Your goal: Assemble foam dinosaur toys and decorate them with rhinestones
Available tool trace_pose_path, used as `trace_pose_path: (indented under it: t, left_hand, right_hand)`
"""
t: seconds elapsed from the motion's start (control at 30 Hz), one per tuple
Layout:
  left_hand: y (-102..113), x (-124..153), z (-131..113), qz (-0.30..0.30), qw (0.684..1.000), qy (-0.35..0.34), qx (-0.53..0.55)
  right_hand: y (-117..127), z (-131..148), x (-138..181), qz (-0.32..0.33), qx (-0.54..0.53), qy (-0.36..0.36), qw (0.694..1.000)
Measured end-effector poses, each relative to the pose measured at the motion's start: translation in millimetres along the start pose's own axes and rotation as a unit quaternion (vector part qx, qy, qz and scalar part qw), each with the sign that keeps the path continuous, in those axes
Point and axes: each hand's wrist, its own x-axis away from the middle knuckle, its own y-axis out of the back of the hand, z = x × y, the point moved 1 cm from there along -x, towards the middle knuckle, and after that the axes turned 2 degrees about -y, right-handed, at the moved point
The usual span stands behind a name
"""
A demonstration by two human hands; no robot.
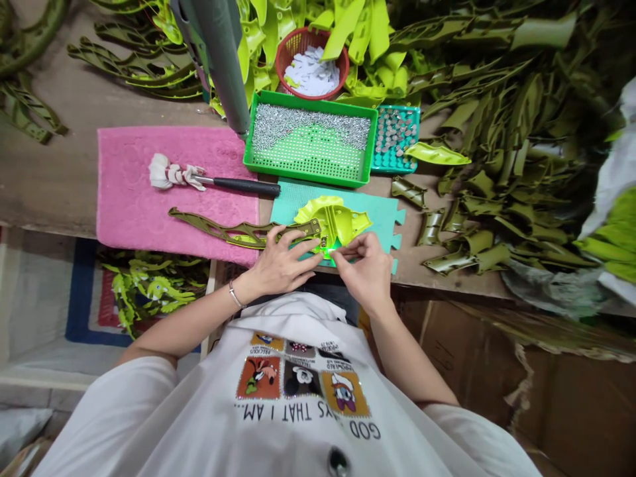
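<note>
On the turquoise foam mat [385, 218] lies a lime-green molded plastic shell [342, 222], its hollow side up. A long olive plastic piece with cut-outs [213, 226] overlaps its left part and reaches over the pink towel. My left hand [284, 263] rests over the olive piece's right end, fingers spread and stretched toward the shell. A small spring-like metal part [323, 242] shows by its fingertips. Beside it, my right hand [368, 270] pinches at the shell's near edge, by a bright green glowing spot [330, 252]. What those fingers hold is too small to make out.
A black-handled hammer with a cloth-wrapped head [246, 186] lies across the pink towel [129, 218]. Behind are a green basket of screws [308, 177], a teal tray of small metal discs [395, 165] and a red basket [284, 56]. Olive parts [517, 159] pile at right; a grey post [221, 59] stands behind.
</note>
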Motion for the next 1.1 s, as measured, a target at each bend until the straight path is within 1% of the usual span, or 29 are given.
trace_pose_path:
  t: [0.1,0.2,0.3,0.47,0.5,0.57,0.63,0.67,0.7,0.77,0.8,0.87,1.0,1.1]
  left_hand:
    - [0,0,-1,0.0,1.0,0.001,-0.008]
    - [-1,1,-2,0.009,1.0,0.008,-0.008]
    - [-1,1,-3,0.014,1.0,0.014,-0.006]
    - [-4,-1,-8,-0.014,0.999,0.03,-0.028]
    - [-6,-2,-10,-0.024,0.999,0.032,-0.036]
    - [-10,-4,-12,-0.047,0.997,0.038,-0.054]
    - [-13,-6,-14,-0.065,0.995,0.042,-0.068]
    - [-15,-6,-15,-0.072,0.994,0.042,-0.072]
    - [-16,-7,-15,-0.078,0.993,0.042,-0.075]
    - [-18,-9,-14,-0.09,0.992,0.039,-0.076]
    - [-18,-9,-13,-0.096,0.992,0.037,-0.073]
    - [-17,-8,-10,-0.099,0.993,0.026,-0.062]
    - [-14,-5,-7,-0.079,0.995,0.006,-0.06]
    - [-14,-5,-8,-0.085,0.994,0.018,-0.067]
  right_hand:
    - [-1,-3,3,0.003,-0.016,-0.007,1.0]
    - [-2,-6,6,0.005,-0.031,0.004,0.999]
    - [-3,-7,6,0.002,-0.018,0.012,1.0]
    - [-4,-5,4,0.006,0.007,0.026,1.0]
    - [-3,-5,3,0.014,0.009,0.029,0.999]
    - [2,-2,-2,0.057,0.018,0.04,0.997]
    - [13,4,-13,0.109,0.04,0.072,0.991]
    - [19,9,-23,0.119,0.054,0.097,0.987]
    - [27,16,-36,0.111,0.069,0.123,0.984]
    - [41,32,-70,0.051,0.088,0.171,0.98]
    - [47,41,-92,0.015,0.09,0.189,0.978]
    - [52,59,-140,-0.031,0.07,0.209,0.975]
    - [45,88,-247,-0.075,0.062,0.224,0.97]
    - [39,101,-331,-0.121,0.058,0.239,0.962]
